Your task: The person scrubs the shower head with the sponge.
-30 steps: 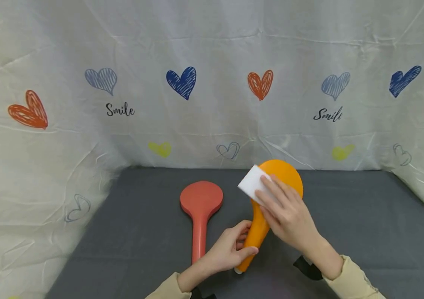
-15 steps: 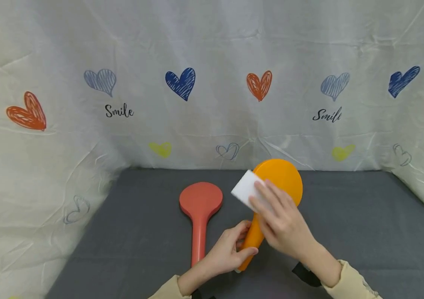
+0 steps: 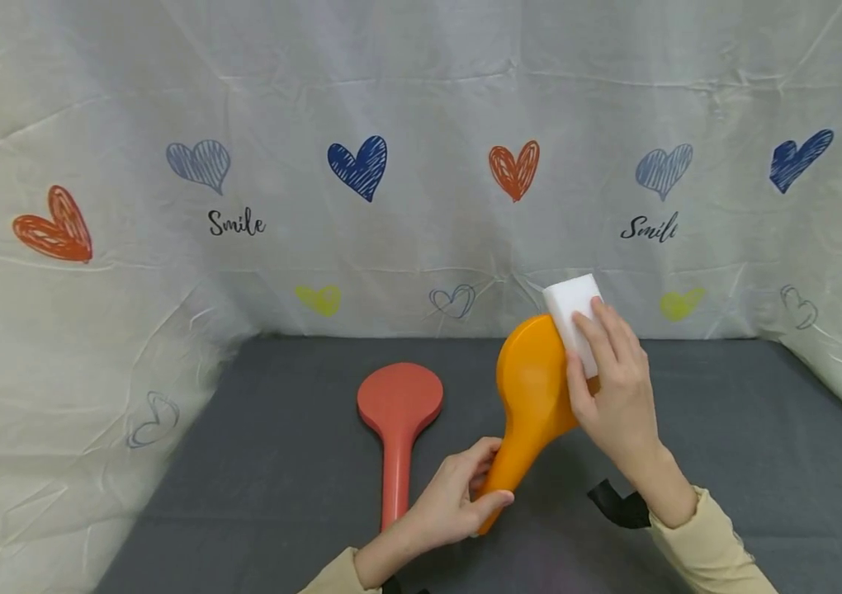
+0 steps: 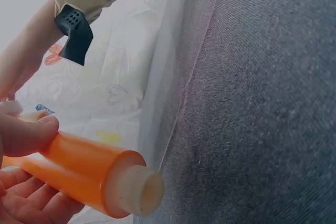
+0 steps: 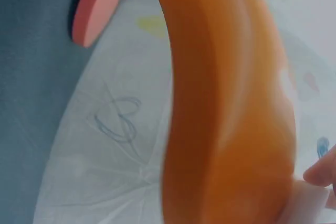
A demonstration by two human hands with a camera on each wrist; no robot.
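Observation:
In the head view my left hand (image 3: 458,495) grips the handle of an orange hand shower head (image 3: 532,388), which is held tilted over the table. The left wrist view shows the handle's end with a whitish hollow connector (image 4: 144,190), thumb on one side and fingers beneath. My right hand (image 3: 617,404) holds a white sponge (image 3: 570,301) against the right edge of the shower head's round head. Fingertips lie across the sponge's outer face. From the right wrist the orange shower head (image 5: 226,103) fills the middle, with the sponge (image 5: 307,203) at the lower right corner.
A red paddle-shaped thing (image 3: 400,396), alike in outline, lies on the dark grey tablecloth (image 3: 280,462) left of the orange one. Behind the table hangs a pale curtain (image 3: 421,99) printed with hearts. A black strap (image 3: 620,505) hangs at the right wrist.
My right hand has carried the sponge from the left side of the orange head to its right edge and upward. The shower head has turned slightly; my left hand keeps its grip.

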